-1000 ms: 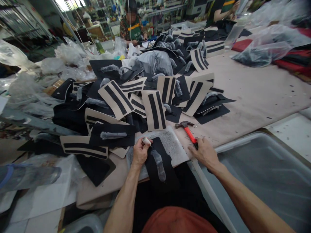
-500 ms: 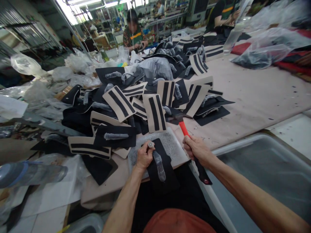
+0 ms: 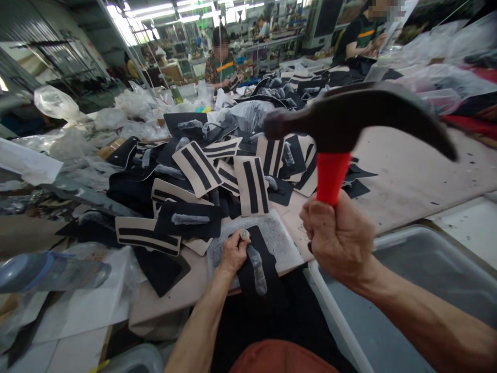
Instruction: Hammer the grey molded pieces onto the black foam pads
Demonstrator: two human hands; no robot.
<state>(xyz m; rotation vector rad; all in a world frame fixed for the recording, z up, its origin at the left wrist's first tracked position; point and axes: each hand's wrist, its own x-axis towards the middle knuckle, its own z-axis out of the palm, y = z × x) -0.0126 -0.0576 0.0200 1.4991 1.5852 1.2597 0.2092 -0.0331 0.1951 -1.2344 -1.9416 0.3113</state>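
Head camera view: the left hand is closed in a pinch, thumb and fingers gripping a short pale cylinder whose round end faces up. The cylinder is at the upper part of a black panel, just beside the top of a plastic-wrapped strip on that panel. The black panel lies partly on a pale, speckled slab, and its lower part reaches past the slab's near edge.

The right hand is wrapped tightly around the red handle of a claw hammer, raised well apart from the cylinder. The dark head is uppermost, with its striking face toward the left and its curved claw toward the right.

Beyond the slab, a loose pile of panels, some beige with black stripes, covers much of the table. A translucent bin sits at the right, near the right forearm. A clear bottle lies at the left. Two people are farther back, across the table.
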